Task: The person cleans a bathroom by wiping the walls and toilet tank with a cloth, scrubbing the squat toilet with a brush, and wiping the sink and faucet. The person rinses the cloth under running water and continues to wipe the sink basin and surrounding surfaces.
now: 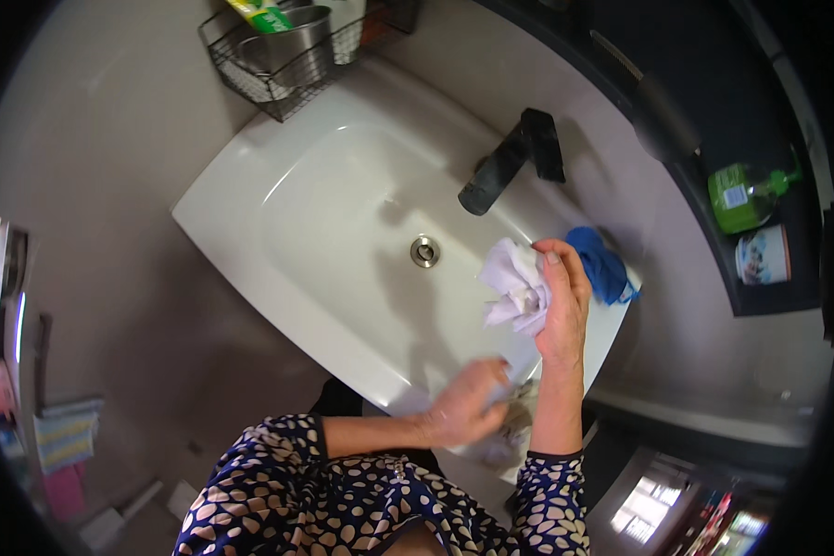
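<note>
My right hand (565, 301) is closed round a crumpled white cloth (514, 283), held above the right side of the white washbasin (329, 269). Folds of the cloth stick out to the left of my fingers. My left hand (473, 405) is over the basin's near edge, smeared by motion; its fingers look bent, but whether they hold anything is unclear. A pale crumpled thing (511, 440) lies just beyond that hand, partly hidden by it. Just past my right hand, a blue cloth (600, 264) rests on the basin's right rim.
A black tap (505, 171) reaches over the basin from its far right rim. At the far left corner stands a wire basket (278, 88) with a metal cup (296, 46). A dark shelf on the right bears a green soap bottle (739, 199) and a white patterned container (763, 255).
</note>
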